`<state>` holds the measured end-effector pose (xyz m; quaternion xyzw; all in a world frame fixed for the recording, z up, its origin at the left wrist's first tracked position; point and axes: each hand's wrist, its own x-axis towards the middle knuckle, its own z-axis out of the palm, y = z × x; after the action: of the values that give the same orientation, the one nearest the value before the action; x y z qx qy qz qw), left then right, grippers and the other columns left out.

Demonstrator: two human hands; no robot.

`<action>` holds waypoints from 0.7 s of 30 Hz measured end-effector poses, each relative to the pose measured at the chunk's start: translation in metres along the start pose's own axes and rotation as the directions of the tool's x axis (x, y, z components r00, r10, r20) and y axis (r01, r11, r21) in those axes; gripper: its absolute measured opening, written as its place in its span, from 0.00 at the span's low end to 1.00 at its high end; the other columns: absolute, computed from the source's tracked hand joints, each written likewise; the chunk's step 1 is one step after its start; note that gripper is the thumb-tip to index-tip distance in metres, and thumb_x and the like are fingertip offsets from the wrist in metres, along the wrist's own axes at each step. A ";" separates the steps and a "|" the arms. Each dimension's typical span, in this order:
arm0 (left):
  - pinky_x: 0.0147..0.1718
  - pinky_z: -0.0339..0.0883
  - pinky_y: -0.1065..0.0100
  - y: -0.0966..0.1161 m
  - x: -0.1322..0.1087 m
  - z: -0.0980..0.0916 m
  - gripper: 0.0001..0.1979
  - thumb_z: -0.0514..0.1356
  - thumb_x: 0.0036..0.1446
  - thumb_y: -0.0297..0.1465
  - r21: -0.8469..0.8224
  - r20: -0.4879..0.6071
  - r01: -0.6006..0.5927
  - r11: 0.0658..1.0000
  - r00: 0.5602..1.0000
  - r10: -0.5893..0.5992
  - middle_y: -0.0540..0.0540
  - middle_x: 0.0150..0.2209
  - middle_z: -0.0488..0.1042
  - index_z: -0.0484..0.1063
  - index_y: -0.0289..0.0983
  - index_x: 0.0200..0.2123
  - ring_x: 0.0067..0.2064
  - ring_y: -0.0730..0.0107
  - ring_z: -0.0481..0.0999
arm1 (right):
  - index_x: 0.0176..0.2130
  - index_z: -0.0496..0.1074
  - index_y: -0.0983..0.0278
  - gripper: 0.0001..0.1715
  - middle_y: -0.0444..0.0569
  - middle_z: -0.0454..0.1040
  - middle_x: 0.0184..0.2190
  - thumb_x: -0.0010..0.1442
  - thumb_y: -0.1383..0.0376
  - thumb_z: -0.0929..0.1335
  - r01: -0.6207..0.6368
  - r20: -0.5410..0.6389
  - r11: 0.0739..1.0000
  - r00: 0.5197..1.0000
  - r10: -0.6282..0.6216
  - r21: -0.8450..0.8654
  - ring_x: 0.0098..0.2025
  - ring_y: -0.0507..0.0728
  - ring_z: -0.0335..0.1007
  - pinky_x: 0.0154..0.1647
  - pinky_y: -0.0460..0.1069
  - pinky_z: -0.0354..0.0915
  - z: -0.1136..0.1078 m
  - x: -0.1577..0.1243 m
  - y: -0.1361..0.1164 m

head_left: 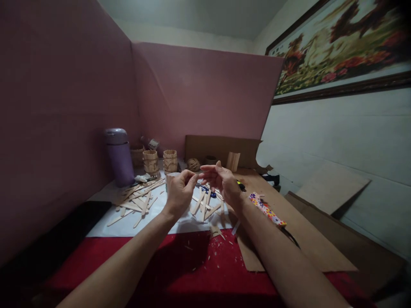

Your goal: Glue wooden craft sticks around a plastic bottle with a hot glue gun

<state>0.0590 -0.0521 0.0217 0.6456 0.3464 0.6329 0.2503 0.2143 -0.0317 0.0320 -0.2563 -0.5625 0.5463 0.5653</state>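
My left hand (181, 190) is raised over the middle of the table, thumb and forefinger pinched together; whatever is between them is too small to make out. Facing it, my right hand (223, 182) has its fingers stretched out, their tips close to the left fingertips. Below and around both hands lie loose wooden craft sticks (204, 206) on white paper (105, 222). Blue-handled scissors (212, 193) rest partly hidden behind my right hand. Behind my left hand a pale cup-like piece (170, 176) is mostly covered.
Stick-covered cups (170, 161), a twine ball (193, 164) and an upright stick panel (233, 161) stand at the back. A purple bottle (119, 158) is at left. A flower-patterned glue gun (266, 208) lies on cardboard (308, 239) at right. Scraps dot the red cloth (180, 265).
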 end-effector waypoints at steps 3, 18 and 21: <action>0.22 0.54 0.72 -0.002 -0.003 0.000 0.08 0.62 0.55 0.35 0.111 -0.028 -0.079 0.991 0.996 0.083 0.55 0.18 0.65 0.71 0.37 0.29 0.21 0.76 0.61 | 0.40 0.78 0.66 0.34 0.55 0.82 0.32 0.59 0.39 0.65 0.013 0.012 1.000 1.000 -0.013 -0.015 0.28 0.56 0.76 0.18 0.45 0.55 0.002 -0.001 -0.001; 0.25 0.52 0.70 0.009 -0.001 -0.007 0.12 0.58 0.60 0.35 0.026 -0.150 -0.102 0.994 0.983 0.105 0.54 0.20 0.61 0.64 0.40 0.25 0.23 0.73 0.59 | 0.38 0.79 0.61 0.38 0.54 0.83 0.36 0.60 0.35 0.59 -0.040 -0.002 0.997 0.999 0.040 0.059 0.35 0.58 0.77 0.23 0.47 0.54 0.000 -0.003 -0.007; 0.24 0.51 0.70 0.010 -0.003 -0.005 0.14 0.59 0.59 0.38 0.081 -0.073 -0.067 0.994 0.995 0.073 0.54 0.19 0.61 0.66 0.39 0.24 0.22 0.73 0.58 | 0.37 0.79 0.62 0.39 0.53 0.83 0.34 0.60 0.35 0.59 -0.046 -0.012 0.996 0.999 0.047 0.076 0.33 0.57 0.76 0.24 0.47 0.55 -0.001 -0.003 -0.008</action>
<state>0.0556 -0.0611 0.0273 0.6425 0.3573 0.6511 0.1888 0.2182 -0.0363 0.0379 -0.2515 -0.5314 0.5783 0.5656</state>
